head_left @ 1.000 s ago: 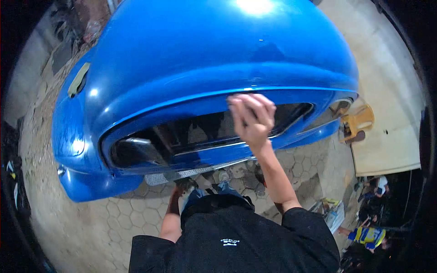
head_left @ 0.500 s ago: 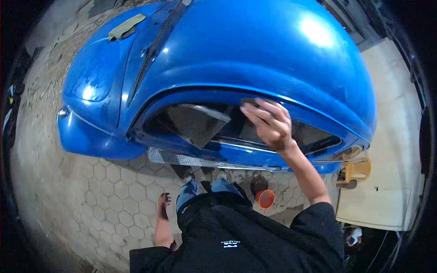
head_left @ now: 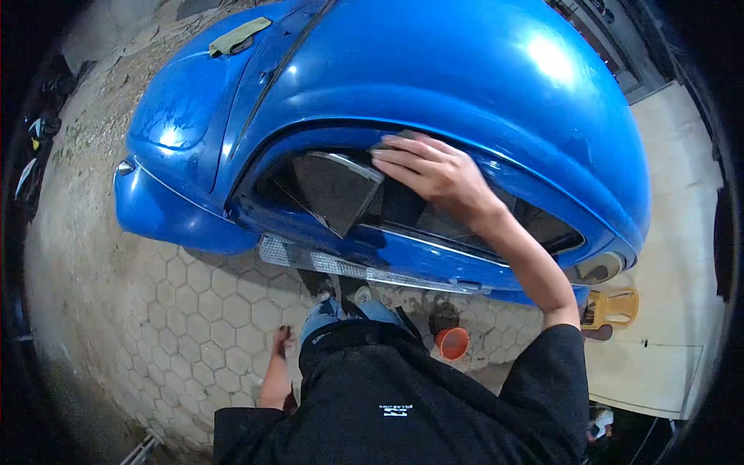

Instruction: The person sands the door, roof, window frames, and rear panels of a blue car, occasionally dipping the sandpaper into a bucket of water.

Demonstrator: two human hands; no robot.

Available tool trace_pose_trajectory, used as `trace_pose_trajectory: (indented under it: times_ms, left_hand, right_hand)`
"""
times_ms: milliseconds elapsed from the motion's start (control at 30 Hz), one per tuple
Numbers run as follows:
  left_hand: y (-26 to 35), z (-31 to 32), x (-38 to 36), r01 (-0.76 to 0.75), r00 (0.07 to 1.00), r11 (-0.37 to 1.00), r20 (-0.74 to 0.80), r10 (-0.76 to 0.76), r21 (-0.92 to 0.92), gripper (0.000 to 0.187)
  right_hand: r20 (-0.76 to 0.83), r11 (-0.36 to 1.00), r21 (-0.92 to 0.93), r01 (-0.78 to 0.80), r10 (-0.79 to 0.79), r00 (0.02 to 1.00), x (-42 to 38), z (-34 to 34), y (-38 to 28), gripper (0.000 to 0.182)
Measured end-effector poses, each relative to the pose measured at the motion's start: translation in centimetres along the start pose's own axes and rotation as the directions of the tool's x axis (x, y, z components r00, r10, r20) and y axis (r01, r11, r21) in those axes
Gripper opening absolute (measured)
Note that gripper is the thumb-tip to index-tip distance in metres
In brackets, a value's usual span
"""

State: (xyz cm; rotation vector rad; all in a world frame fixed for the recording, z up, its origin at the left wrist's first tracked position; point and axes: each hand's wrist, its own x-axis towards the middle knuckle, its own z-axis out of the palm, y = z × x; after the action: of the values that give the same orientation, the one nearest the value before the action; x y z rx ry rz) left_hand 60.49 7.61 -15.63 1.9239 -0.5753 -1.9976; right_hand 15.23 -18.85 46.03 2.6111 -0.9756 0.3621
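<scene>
My right hand [head_left: 442, 174] reaches across to the upper edge of the door window on a blue rounded car [head_left: 403, 70]. Its fingers are pressed together over a small dark piece, mostly hidden beneath them, against the blue frame; I cannot tell what that piece is. Just left of the fingertips, a triangular vent window [head_left: 333, 190] stands swung outward. My left hand [head_left: 284, 341] hangs low by my side over the paving, in shadow, fingers loosely apart and holding nothing visible.
A folded greenish cloth [head_left: 240, 36] lies on the car's front. An orange bucket [head_left: 452, 343] stands on the hexagonal paving [head_left: 213, 310] near my feet. A yellow plastic chair [head_left: 616, 308] is by the car's rear, beside a pale wall [head_left: 674, 170]. The running board [head_left: 341, 267] runs below the door.
My right hand has moved up and left along the window's upper frame, fingers still together. The view has shifted slightly. My left hand still hangs at my side.
</scene>
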Motion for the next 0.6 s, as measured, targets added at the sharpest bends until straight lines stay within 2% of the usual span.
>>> trace_pose_trajectory:
  times_ms: [33,67,100,133,167,200,267,333,400,500,600]
  left_hand:
    - [2.1,2.3,1.6,-0.159,0.987,0.986,0.011,0.16,-0.049,0.039]
    - [8.1,5.7,-1.5,-0.361,0.916,0.903,-0.093,0.39,0.234,0.041]
    - [13.9,8.9,-4.7,-0.518,0.822,0.838,-0.171,0.543,0.173,0.043]
    - [20.3,11.2,-8.6,-0.638,0.74,0.743,-0.105,0.664,0.201,0.04]
    - [26.2,13.8,-13.5,-0.73,0.662,0.67,-0.102,0.743,0.137,0.036]
    - [29.5,15.5,-15.3,-0.745,0.666,0.651,-0.099,0.74,-0.144,0.038]
    - [36.7,18.6,-21.9,-0.888,0.421,0.425,-0.062,0.905,0.175,0.048]
    - [40.3,21.1,-25.3,-0.896,0.26,0.199,0.104,0.96,0.396,0.059]
    - [41.1,24.3,-25.5,-0.897,0.326,0.262,0.133,0.936,0.356,0.069]
    - [40.3,26.8,-22.2,-0.853,0.251,0.191,0.062,0.966,0.485,0.072]
    - [40.6,27.0,-22.7,-0.878,0.272,0.221,0.061,0.96,0.425,0.072]
  right_hand:
    - [-0.017,1.0,-0.001,-0.016,0.016,1.0,-0.1,-0.1,-0.2,0.041]
    - [-0.036,1.0,0.001,-0.027,0.027,0.999,-0.2,-0.3,-0.3,0.041]
    - [-0.04,0.998,-0.048,-0.052,0.05,0.998,-1.3,-0.9,-0.1,0.042]
    - [-0.042,0.993,-0.093,-0.07,0.066,0.997,-3.1,-1.7,0.2,0.042]
    - [-0.031,0.984,-0.13,-0.118,0.115,0.993,-4.9,-2.8,0.4,0.041]
    - [-0.068,0.963,-0.219,-0.158,0.146,0.987,-6.6,-3.2,0.5,0.041]
    - [-0.05,0.937,-0.292,-0.192,0.186,0.981,-8.6,-3.6,1.2,0.04]
    - [-0.069,0.967,-0.22,-0.126,0.113,0.991,-6.4,-3.7,1.0,0.04]
    - [-0.069,0.987,-0.146,-0.059,0.049,0.996,-3.2,-3.3,0.9,0.039]
    - [-0.028,0.996,-0.07,0.056,-0.058,0.998,1.8,-1.6,0.6,0.035]
    - [0.026,0.984,-0.105,0.145,-0.143,0.989,5.6,-0.1,0.1,0.031]
